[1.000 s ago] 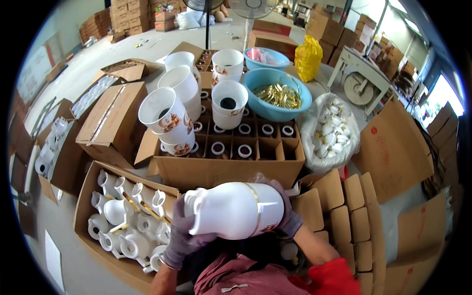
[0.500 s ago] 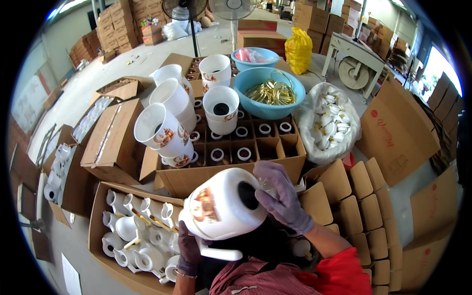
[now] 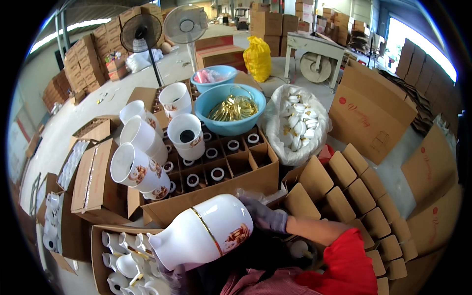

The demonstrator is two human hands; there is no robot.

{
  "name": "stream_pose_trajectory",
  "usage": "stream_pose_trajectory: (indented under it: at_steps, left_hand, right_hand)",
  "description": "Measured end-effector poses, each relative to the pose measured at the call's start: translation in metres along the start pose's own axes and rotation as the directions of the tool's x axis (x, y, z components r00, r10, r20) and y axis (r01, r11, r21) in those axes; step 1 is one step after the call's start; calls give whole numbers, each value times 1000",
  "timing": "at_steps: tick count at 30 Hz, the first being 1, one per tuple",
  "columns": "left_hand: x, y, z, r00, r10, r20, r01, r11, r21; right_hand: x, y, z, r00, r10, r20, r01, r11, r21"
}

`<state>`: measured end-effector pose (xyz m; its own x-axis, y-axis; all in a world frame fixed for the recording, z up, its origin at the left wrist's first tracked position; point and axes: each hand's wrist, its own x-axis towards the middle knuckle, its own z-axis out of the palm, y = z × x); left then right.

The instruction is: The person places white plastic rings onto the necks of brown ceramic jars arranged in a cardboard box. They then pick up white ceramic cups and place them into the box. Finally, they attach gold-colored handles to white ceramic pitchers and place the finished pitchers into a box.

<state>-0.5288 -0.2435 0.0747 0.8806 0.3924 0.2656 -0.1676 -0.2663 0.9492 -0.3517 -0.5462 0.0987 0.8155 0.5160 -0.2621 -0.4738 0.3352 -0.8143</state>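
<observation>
A white thermos jug [image 3: 204, 230] with a gold band and a brown print lies tilted across my front, its spout toward the left and its base toward the right. My gloved left hand [image 3: 180, 279], partly smeared, grips it from below near the spout. At the base end, my gloved right hand [image 3: 264, 215] holds the jug, its fingers partly hidden behind it. Beneath the spout end stands a carton [image 3: 101, 231] of white spouted tops with handles [image 3: 129, 265]. The jug's handle is out of sight.
Ahead, a divided carton [image 3: 211, 199] holds ringed bottle necks, stacked white printed shells [image 3: 140, 164] and a blue basin [image 3: 230, 127] of gold bands. To its right are a bag [image 3: 295, 130] of white lids and cardboard dividers [image 3: 339, 204]. Two fans [image 3: 187, 24] stand behind.
The jug has turned so its spout points left and its black base opening no longer shows. My right hand has closed in on the base. The view has swung right.
</observation>
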Motion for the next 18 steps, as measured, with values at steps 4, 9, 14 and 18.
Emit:
stream_pose_trajectory:
  at_steps: [4, 9, 14, 18]
  left_hand:
    - [19, 3, 9, 970, -198, 140, 240, 717, -654]
    - [6, -15, 15, 890, -455, -6, 339, 672, -658]
    - [-7, -45, -3, 854, -519, -42, 439, 761, -478]
    - [2, -33, -1, 873, -488, -17, 446, 810, -381]
  right_hand:
    - [-31, -50, 42, 952, -180, 246, 263, 892, -368]
    - [-38, -67, 44, 671, -446, 593, 632, -75, -771]
    - [-26, -28, 22, 673, -584, 454, 644, 160, -748]
    - [-38, -42, 35, 645, -542, 538, 685, 99, -722]
